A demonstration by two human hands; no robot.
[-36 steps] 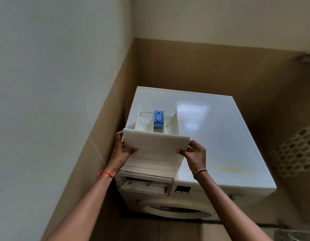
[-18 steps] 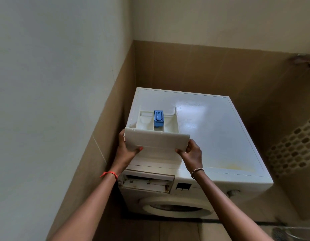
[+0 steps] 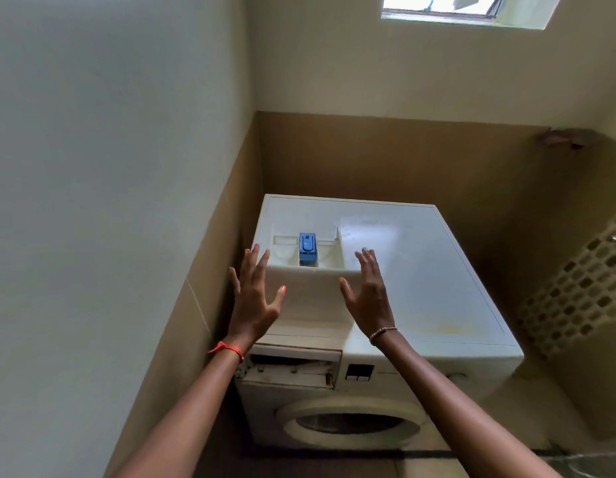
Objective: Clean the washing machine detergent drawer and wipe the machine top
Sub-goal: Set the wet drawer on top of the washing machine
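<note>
Both hands have let go: detergent drawer (image 3: pixel 308 270) rests on the machine top (image 3: pixel 420 270) between left hand (image 3: pixel 253 305) and right hand (image 3: pixel 368 298), fingers spread wide.

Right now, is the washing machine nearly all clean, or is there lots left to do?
Lots left. Done: the drawer is out and sits on the machine top, and its slot gapes empty. In hand: nothing; the left hand and right hand are open beside the drawer. Left: the slot looks grimy, a yellowish stain marks the top, and no cloth is in view.
</note>
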